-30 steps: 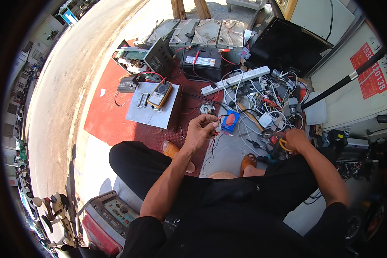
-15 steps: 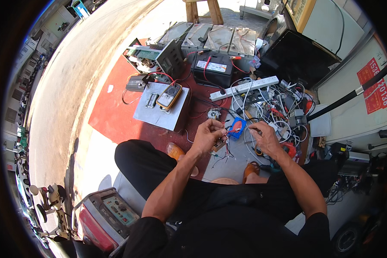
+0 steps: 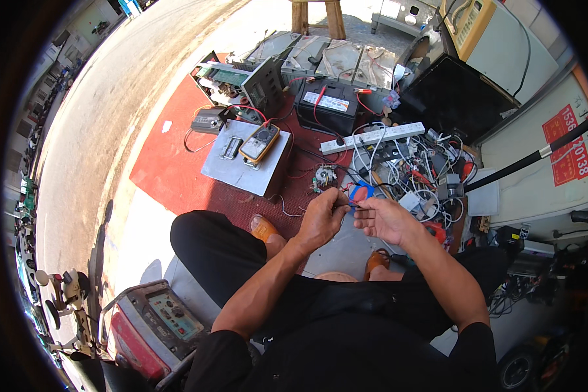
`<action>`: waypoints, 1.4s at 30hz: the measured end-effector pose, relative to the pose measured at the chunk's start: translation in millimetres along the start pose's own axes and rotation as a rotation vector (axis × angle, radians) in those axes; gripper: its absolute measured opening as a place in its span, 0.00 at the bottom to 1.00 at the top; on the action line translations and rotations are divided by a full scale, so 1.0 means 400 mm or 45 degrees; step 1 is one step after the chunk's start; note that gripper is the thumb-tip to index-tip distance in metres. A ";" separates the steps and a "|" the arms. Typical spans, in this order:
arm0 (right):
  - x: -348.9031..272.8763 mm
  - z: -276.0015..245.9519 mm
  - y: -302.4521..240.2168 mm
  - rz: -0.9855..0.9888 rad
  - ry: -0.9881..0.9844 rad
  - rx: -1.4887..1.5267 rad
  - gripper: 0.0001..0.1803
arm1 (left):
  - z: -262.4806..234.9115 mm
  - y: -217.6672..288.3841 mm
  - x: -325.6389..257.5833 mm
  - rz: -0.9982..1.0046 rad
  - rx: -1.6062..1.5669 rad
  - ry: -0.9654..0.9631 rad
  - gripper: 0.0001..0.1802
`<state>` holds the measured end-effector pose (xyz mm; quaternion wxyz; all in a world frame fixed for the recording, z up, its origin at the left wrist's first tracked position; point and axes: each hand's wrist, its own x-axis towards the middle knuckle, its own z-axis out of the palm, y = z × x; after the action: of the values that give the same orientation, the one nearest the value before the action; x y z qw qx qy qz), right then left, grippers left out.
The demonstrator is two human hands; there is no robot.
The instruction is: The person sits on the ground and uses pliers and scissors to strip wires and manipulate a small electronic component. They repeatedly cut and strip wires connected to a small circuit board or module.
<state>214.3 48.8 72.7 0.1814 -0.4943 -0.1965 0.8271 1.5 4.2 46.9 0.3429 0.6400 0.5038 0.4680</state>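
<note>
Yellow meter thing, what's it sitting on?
The yellow meter lies on a flat grey metal box, which sits on the red mat. Whatever is inside or beneath the box is hidden.

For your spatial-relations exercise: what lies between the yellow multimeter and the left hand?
In the head view, between multimeter and left hand: red mat crossed by thin wires.

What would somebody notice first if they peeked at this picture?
Probably the two hands meeting in the middle: the left hand pinches something small and dark, too tiny to tell, right beside the open right hand. Just beyond them lies a big tangle of white and coloured cables with a white power strip. Further left, a yellow multimeter rests on a grey metal box on the red mat.
</note>
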 end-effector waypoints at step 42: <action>0.073 0.037 0.024 -1.387 0.363 -1.445 0.14 | -0.006 -0.056 0.049 -0.793 -0.821 -0.297 0.07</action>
<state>187.0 52.8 52.5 0.3041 -0.4467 -0.7762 0.3249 -6.7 28.9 32.4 0.7032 0.3673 0.4587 0.4003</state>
